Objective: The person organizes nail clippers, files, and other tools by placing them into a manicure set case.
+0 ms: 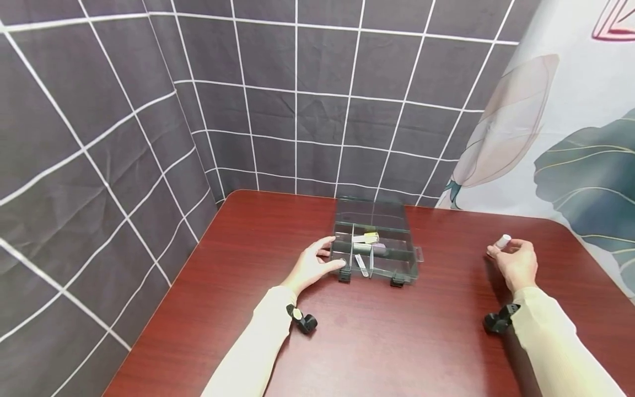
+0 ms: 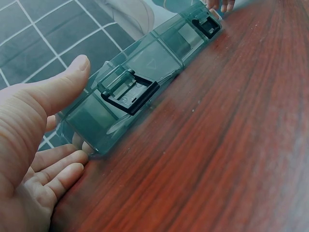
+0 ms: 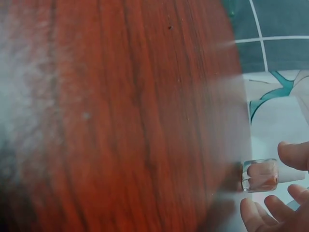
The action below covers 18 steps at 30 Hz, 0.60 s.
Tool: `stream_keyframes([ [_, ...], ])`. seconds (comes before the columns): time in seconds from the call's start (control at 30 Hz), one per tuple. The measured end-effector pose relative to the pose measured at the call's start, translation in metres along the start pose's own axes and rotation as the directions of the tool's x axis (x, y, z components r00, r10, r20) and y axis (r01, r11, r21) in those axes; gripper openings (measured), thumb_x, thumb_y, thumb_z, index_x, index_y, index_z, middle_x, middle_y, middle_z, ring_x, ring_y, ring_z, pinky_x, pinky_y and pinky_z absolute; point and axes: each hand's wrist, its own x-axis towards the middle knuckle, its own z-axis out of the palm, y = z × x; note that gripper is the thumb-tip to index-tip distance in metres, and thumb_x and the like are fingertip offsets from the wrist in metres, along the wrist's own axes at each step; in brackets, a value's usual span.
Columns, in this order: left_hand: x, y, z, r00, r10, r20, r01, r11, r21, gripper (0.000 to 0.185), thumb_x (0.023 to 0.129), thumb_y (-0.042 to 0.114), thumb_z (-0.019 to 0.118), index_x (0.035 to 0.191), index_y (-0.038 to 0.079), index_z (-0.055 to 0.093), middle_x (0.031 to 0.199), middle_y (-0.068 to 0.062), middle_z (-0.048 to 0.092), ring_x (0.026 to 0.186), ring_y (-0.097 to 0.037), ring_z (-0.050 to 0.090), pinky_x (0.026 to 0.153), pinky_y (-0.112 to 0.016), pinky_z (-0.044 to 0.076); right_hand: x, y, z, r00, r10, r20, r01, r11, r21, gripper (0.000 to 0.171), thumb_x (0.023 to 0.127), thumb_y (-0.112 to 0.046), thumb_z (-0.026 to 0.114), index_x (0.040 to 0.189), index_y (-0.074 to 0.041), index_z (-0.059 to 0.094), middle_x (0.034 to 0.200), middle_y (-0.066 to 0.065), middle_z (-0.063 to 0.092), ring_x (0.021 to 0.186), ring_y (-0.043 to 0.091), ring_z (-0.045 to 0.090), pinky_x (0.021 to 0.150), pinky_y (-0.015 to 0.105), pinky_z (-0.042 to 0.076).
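Head camera view: a person sits at a reddish wooden table (image 1: 377,342); a clear, dark-tinted compartment box (image 1: 375,242) lies near the middle, its two black latches facing the person. The left hand (image 1: 313,266) rests at the box's near left corner, fingers straight and relaxed against its side, thumb at the front edge, gripping nothing. The right hand (image 1: 516,262) hovers well apart to the right, fingertips pinching a small pale cylinder with a clear end, a small bottle (image 1: 502,242); the wrist view is blurred, so it may be a tube. A few small items lie in the box's compartments.

To do this step well, the left hand should likely keep the box steady; the right should carry the bottle level.

The table's right edge is near the right hand; bare wood lies open between hand and box; fabric walls close the left and back.
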Motion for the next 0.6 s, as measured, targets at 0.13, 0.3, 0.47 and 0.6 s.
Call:
stream_keyframes([
  [0.13,0.001,0.0,0.002,1.0,0.005,0.003,-0.005,1.0,-0.001,0.067,0.076,0.029,0.077,0.134,0.014,0.049,0.123,-0.008,0.056,0.1,-0.022,0.058,0.08,-0.032,0.049,0.005,0.002,0.0,1.0,0.007,0.012,-0.007,1.0,0.007,0.068,0.084,-0.024,0.065,0.134,0.009,0.032,0.119,0.03,0.046,0.106,0.041,0.045,0.079,0.041,0.036],
  [0.3,0.002,-0.003,0.002,1.0,0.005,-0.002,-0.005,1.0,0.007,0.067,0.075,0.03,0.077,0.134,0.015,0.05,0.122,-0.007,0.056,0.1,-0.021,0.058,0.079,-0.032,0.049,0.011,0.004,0.002,0.999,-0.018,0.046,0.017,1.0,0.023,0.071,0.085,-0.025,0.064,0.136,0.01,0.028,0.125,0.033,0.041,0.109,0.042,0.043,0.085,0.045,0.036],
  [0.47,0.001,-0.001,0.0,1.0,0.002,0.002,-0.002,1.0,0.001,0.067,0.075,0.03,0.077,0.134,0.014,0.049,0.123,-0.007,0.056,0.1,-0.021,0.058,0.08,-0.032,0.049,0.016,0.006,0.005,0.997,-0.041,0.063,0.039,0.999,0.023,0.07,0.085,-0.019,0.064,0.136,0.011,0.027,0.123,0.033,0.041,0.107,0.041,0.043,0.08,0.036,0.039],
  [0.6,0.0,0.0,0.0,1.0,0.002,0.007,-0.002,1.0,-0.002,0.067,0.076,0.029,0.077,0.134,0.013,0.049,0.124,-0.009,0.056,0.099,-0.021,0.058,0.08,-0.032,0.049,0.019,0.009,0.006,0.997,-0.053,0.06,0.052,0.999,0.014,0.061,0.083,-0.009,0.064,0.131,0.014,0.033,0.117,0.033,0.045,0.101,0.04,0.045,0.073,0.029,0.038],
])
